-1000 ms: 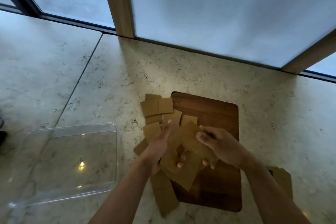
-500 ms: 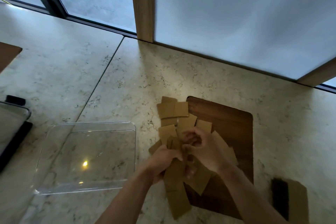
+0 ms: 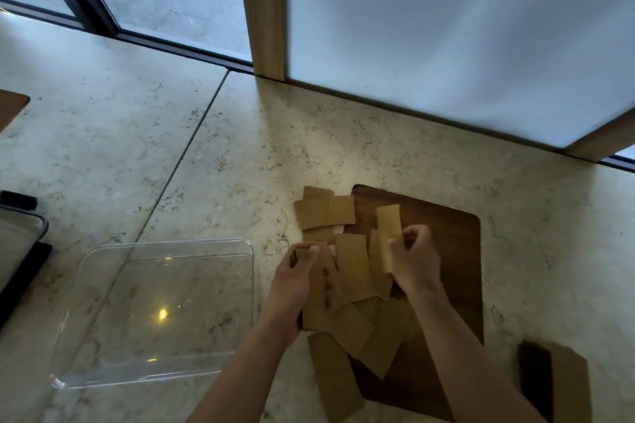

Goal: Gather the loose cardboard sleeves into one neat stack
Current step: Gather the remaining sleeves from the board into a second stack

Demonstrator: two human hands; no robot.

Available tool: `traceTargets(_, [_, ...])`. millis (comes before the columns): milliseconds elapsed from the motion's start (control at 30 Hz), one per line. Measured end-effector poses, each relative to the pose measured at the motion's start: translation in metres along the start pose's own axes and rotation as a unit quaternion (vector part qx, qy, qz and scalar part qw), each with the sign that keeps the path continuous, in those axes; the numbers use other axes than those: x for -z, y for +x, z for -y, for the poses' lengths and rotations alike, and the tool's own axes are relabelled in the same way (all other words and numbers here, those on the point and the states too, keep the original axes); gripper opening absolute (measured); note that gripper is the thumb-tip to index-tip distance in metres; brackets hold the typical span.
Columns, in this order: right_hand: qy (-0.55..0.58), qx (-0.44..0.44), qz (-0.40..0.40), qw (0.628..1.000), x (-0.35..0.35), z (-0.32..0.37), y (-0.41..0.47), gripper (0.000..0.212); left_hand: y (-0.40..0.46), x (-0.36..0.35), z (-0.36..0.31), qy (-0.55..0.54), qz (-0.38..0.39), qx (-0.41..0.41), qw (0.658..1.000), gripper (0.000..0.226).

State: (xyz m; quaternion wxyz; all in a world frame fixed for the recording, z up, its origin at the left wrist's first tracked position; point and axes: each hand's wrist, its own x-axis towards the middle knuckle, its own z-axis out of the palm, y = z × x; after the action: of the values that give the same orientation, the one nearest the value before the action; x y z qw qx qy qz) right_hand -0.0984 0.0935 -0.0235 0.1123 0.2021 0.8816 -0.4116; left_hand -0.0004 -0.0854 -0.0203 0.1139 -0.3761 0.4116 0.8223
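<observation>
clear tray (image 3: pixel 103 336) on marble counter (image 3: pixel 343 148) | wooden board (image 3: pixel 453 251) beside

Both forearms are bare to the frame's lower edge, flanking the wooden board (image 3: pixel 446 233); the left hand (image 3: pixel 292 285) and right hand (image 3: pixel 415 261) wear nothing (no rings or watch visible).

Dark tray (image 3: pixel 20 251) cut off at left edge.
</observation>
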Motion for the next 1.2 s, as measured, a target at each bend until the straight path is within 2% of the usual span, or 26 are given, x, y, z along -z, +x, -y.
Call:
traceTargets(67, [0.044,0.020,0.044,0.998,0.028,0.003,0.002,0.018,-0.002,-0.007,-0.007,0.015,0.006,0.002,1.000,0.030])
traceTargets(133, [0.069,0.080,0.191,0.976,0.057,0.006,-0.002,0.019,0.001,-0.014,-0.010,0.088,0.013,-0.005,0.996,0.043])
traceTargets(200, [0.016,0.145,0.351,0.925,0.070,0.013,-0.010,0.024,0.000,-0.017,-0.015,0.195,0.046,0.000,0.980,0.054])
traceTargets(267, [-0.097,0.219,0.428,0.872,0.062,0.026,-0.017,0.031,-0.008,-0.022,-0.022,0.235,0.144,0.057,0.959,0.053])
traceTargets(300, [-0.131,0.251,0.426,0.859,0.052,0.031,-0.018,0.039,-0.008,-0.022,-0.022,0.226,0.191,0.084,0.952,0.045])
traceTargets(367, [-0.102,0.278,0.393,0.871,0.028,0.041,-0.016,0.050,-0.003,-0.015,-0.016,0.153,0.202,0.072,0.965,0.040])
traceTargets(467, [0.049,0.237,0.284,0.928,-0.009,0.053,-0.002,0.041,0.001,-0.008,-0.011,-0.002,0.097,0.025,0.995,0.031])
traceTargets(500, [0.044,0.222,0.229,0.947,-0.023,0.055,0.007,0.036,0.003,-0.007,-0.011,-0.030,0.070,0.019,0.997,0.023])
traceTargets(533, [-0.016,0.223,0.180,0.958,-0.035,0.056,0.015,0.037,0.003,-0.006,-0.011,-0.053,0.056,0.021,0.997,0.020])
traceTargets(567, [-0.116,0.233,0.157,0.953,-0.046,0.058,0.023,0.047,0.004,-0.006,-0.011,-0.074,0.045,0.022,0.996,0.022])
traceTargets(633, [-0.303,0.272,0.161,0.899,-0.062,0.057,0.034,0.066,0.006,-0.004,-0.013,-0.109,0.029,0.019,0.993,0.032])
traceTargets(667, [-0.345,0.286,0.159,0.880,-0.067,0.055,0.038,0.068,0.007,-0.003,-0.014,-0.118,0.019,0.010,0.993,0.033])
traceTargets(700, [-0.351,0.294,0.145,0.877,-0.067,0.053,0.040,0.065,0.007,-0.002,-0.015,-0.121,0.004,-0.005,0.993,0.031])
traceTargets(767, [-0.296,0.291,0.092,0.905,-0.059,0.047,0.045,0.052,0.009,0.000,-0.015,-0.107,-0.033,-0.040,0.993,0.029])
traceTargets(833, [-0.161,0.231,0.065,0.957,-0.044,0.042,0.045,0.034,0.013,-0.002,-0.013,-0.076,-0.066,-0.072,0.992,0.022])
traceTargets(867, [-0.081,0.186,0.075,0.976,-0.037,0.041,0.041,0.029,0.015,-0.006,-0.014,-0.059,-0.083,-0.081,0.992,0.019])
traceTargets(933, [0.027,0.108,0.127,0.986,-0.030,0.041,0.023,0.027,0.019,-0.013,-0.014,-0.031,-0.096,-0.087,0.991,0.033])
traceTargets(967, [0.029,0.101,0.173,0.979,-0.030,0.040,0.011,0.028,0.020,-0.015,-0.015,-0.024,-0.095,-0.095,0.991,0.040])
traceTargets(1033, [-0.031,0.134,0.254,0.958,-0.037,0.033,-0.006,0.034,0.024,-0.018,-0.014,-0.005,-0.107,-0.111,0.988,0.038])
traceTargets(1067, [-0.066,0.159,0.250,0.953,-0.041,0.031,-0.009,0.034,0.026,-0.016,-0.013,0.003,-0.116,-0.105,0.988,0.046])
traceTargets(1167, [-0.096,0.174,0.093,0.975,-0.053,0.043,0.006,0.020,0.029,-0.007,-0.007,-0.068,-0.115,-0.063,0.989,0.064])
traceTargets(1200, [-0.118,0.175,0.060,0.976,-0.060,0.050,0.011,0.029,0.028,-0.004,-0.005,-0.087,-0.111,-0.059,0.988,0.065])
